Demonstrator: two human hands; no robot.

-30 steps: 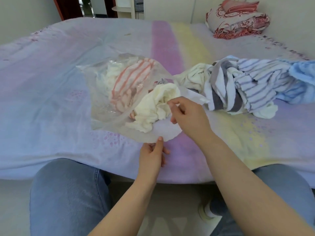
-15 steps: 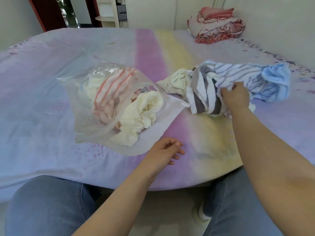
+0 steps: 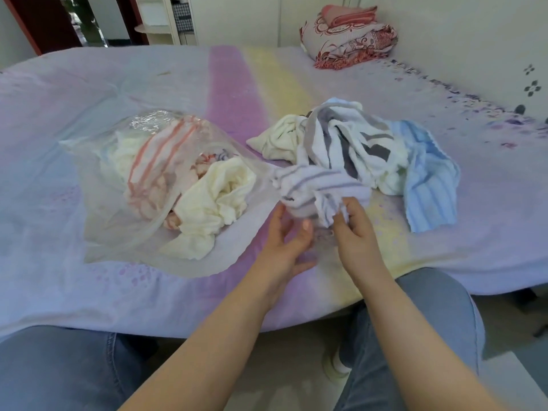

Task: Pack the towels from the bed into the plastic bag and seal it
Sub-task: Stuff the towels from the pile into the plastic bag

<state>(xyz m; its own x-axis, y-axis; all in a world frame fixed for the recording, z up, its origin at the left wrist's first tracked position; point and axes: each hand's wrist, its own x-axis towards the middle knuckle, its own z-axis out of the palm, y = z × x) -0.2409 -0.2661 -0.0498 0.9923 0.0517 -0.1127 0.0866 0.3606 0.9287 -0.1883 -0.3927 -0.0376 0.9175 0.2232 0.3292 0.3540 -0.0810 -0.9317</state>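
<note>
The plastic bag (image 3: 98, 221) lies open at left, holding several towels, a cream towel (image 3: 216, 200) spilling from its mouth. The right hand (image 3: 354, 232) pinches a grey-striped towel (image 3: 317, 188); the left hand (image 3: 284, 241) waits open-fingered beside it. Several towels remain at right, and sealing is undone.

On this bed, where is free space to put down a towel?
Bare sheet lies left of the plastic bag, and beyond it toward the folded quilt. Crowded: the middle, where the towel pile meets the bag mouth and both hands, left and right.
</note>
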